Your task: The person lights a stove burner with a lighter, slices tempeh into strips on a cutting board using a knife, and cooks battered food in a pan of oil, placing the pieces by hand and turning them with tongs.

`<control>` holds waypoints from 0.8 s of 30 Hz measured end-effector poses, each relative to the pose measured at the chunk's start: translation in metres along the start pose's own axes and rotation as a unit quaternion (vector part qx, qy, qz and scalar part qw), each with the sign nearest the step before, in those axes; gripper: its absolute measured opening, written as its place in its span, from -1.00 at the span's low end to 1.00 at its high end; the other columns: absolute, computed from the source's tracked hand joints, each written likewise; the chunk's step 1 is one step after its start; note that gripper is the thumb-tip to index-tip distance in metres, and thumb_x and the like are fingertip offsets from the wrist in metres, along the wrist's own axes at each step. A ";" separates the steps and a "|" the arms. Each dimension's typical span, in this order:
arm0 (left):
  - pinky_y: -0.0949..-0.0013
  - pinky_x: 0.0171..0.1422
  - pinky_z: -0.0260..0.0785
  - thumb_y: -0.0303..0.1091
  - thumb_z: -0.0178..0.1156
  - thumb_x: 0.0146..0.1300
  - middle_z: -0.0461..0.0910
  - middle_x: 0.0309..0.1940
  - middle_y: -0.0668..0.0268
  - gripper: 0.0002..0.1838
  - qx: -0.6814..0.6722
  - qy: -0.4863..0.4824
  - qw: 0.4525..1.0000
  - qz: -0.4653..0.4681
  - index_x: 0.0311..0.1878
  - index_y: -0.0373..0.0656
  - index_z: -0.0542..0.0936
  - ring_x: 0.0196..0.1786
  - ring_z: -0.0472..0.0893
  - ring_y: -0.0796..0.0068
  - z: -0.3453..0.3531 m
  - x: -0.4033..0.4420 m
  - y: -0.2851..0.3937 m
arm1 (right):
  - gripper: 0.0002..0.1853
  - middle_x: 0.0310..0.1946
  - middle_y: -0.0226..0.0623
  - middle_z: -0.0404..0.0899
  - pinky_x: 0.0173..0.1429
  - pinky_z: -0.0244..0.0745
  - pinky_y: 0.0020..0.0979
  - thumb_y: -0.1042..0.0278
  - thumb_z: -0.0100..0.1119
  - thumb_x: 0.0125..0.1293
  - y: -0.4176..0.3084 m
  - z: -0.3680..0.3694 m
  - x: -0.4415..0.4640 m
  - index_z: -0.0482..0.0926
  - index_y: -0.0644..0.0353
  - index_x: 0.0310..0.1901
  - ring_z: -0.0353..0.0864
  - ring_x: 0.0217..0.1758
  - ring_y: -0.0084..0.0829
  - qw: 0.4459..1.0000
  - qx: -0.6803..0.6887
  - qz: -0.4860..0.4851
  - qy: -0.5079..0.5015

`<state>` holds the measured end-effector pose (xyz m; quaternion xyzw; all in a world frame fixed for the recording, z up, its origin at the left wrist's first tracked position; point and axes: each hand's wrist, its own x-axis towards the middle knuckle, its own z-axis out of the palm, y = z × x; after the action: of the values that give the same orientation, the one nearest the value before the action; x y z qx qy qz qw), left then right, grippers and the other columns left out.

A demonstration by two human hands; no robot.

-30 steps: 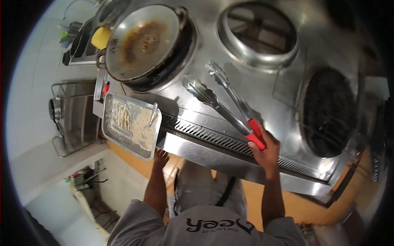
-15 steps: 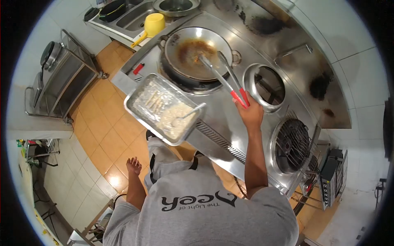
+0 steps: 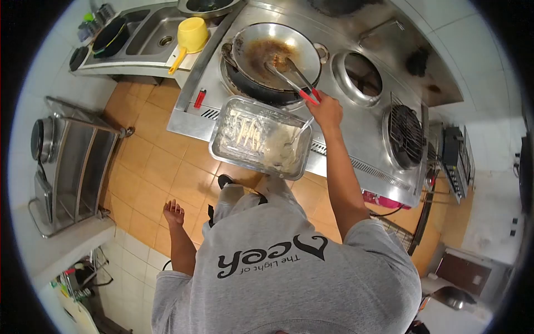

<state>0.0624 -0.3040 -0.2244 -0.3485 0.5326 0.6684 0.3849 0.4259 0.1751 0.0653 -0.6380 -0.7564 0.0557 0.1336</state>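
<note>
My right hand (image 3: 326, 113) is wrapped around the red grips of a pair of metal tongs (image 3: 297, 83). The tongs' tips reach into a wide wok (image 3: 308, 61) holding brown liquid with small darker bits; whether anything is pinched there I cannot tell. Below the wok, a rectangular metal tray (image 3: 214, 146) juts over the stove's front edge. Pale coated strips (image 3: 249, 134) lie on its left side, and whitish batter (image 3: 281, 149) with a spoon (image 3: 303, 129) is on the right. Down at my left side, my left hand (image 3: 174, 213) hangs holding nothing, fingers loosely bent and apart.
On the steel stove (image 3: 189, 119) lies a red lighter (image 3: 200, 98). To the wok's right are a round burner ring (image 3: 339, 72) and a grate-covered burner (image 3: 405, 136). A yellow dipper (image 3: 192, 34) stands beside the sink (image 3: 158, 36); a metal rack (image 3: 83, 167) is at left.
The view has shifted, showing more floor. My right hand has moved nearer the wok, and the tongs' arms are closer together. My left hand still hangs at my side.
</note>
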 end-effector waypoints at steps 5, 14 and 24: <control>0.40 -0.30 0.31 0.03 -0.01 0.37 0.57 -0.06 0.52 -0.70 -0.007 -0.009 1.000 -0.010 0.00 0.11 0.46 -0.30 0.46 0.54 0.013 0.009 0.019 | -0.51 -0.27 -0.09 0.71 -0.04 0.60 -0.12 -0.04 0.41 0.03 -0.018 0.005 0.016 0.68 -0.04 0.00 0.71 -0.17 -0.04 0.999 0.005 0.037 0.001; 0.37 -0.32 0.34 -0.03 0.02 0.34 0.59 -0.09 0.54 -0.76 0.009 -0.007 0.997 -0.077 -0.05 0.11 0.48 -0.34 0.50 0.52 -0.013 0.008 0.003 | -0.54 -0.20 -0.04 0.69 0.00 0.59 -0.12 -0.06 0.38 0.07 -0.039 0.021 0.045 0.70 0.01 -0.04 0.69 -0.08 -0.03 0.997 -0.045 0.064 -0.022; 0.38 -0.29 0.32 -0.02 -0.02 0.36 0.58 -0.05 0.53 -0.69 -0.007 0.029 0.998 -0.047 0.06 0.10 0.47 -0.33 0.48 0.52 -0.019 0.018 0.036 | -0.51 -0.23 -0.09 0.71 0.02 0.58 -0.12 -0.12 0.38 0.05 -0.043 0.033 0.039 0.71 -0.05 -0.03 0.70 -0.11 -0.07 0.996 -0.030 0.082 -0.023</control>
<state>0.0227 -0.3246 -0.2280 -0.3949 0.5216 0.6430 0.3981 0.3705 0.2084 0.0494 -0.6999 -0.7059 0.0588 0.0919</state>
